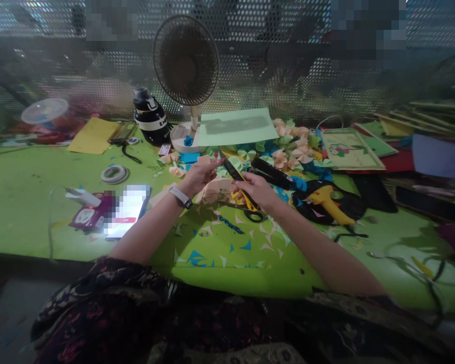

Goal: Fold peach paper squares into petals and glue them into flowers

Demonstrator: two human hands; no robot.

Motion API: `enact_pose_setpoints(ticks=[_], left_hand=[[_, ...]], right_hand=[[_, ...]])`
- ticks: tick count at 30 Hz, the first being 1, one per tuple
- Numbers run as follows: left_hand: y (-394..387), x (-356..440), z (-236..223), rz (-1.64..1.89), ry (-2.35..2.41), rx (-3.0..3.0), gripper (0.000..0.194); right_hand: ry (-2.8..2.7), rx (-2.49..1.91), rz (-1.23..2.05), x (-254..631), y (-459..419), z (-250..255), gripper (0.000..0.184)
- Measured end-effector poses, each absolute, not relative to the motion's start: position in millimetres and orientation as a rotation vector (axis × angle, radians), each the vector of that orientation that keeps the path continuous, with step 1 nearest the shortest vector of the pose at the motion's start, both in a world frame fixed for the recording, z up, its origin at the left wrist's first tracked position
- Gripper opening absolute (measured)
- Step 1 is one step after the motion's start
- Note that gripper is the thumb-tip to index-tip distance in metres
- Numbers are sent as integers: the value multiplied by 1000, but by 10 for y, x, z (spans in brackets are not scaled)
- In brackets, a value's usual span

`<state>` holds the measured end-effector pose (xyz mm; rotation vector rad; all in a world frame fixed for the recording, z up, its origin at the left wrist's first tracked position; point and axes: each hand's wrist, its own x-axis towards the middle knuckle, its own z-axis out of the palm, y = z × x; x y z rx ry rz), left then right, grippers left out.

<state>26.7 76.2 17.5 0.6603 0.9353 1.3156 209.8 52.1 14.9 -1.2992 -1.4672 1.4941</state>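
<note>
My right hand [258, 191] is closed around a black-and-yellow utility knife [235, 174], its tip pointing up and to the left. Close to that tip is my left hand [200, 176], its fingers curled and the index finger stretched towards the blade. A small piece of peach paper [203, 160] shows at its fingers; how they grip it is partly hidden. More peach paper [216, 190] lies below the hands. Beneath the right hand, the black loop of a pair of scissors [253, 217] rests on the table. A black stapler-like tool [273, 173] lies just beyond.
Paper flowers [296, 149] are heaped behind my hands, below a pale green sheet [237, 125]. A fan [186, 60] and black bottle [151, 119] stand at the back. A yellow glue gun [331, 205] lies right; a lit phone [129, 212] and tape roll [114, 174] lie left. Paper scraps [197, 258] litter the green table [23, 202].
</note>
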Motion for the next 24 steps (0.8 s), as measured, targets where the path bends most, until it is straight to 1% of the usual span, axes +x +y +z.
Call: enact_pose_setpoints(ticks=[6, 10, 19, 24], left_hand=[[739, 266, 145, 1334, 990, 687, 19], [723, 294, 138, 1402, 986, 641, 18], [722, 372, 341, 1445, 1004, 483, 13], [710, 383, 323, 1497, 1010, 503, 14]], right_hand=[[-1655, -1360, 1250, 2084, 489, 123, 13], [-1757, -1380, 1096, 2076, 475, 95, 20], [-1807, -1360, 1010, 2064, 457, 130, 17], [-1833, -1365, 964, 2054, 428, 125, 20]])
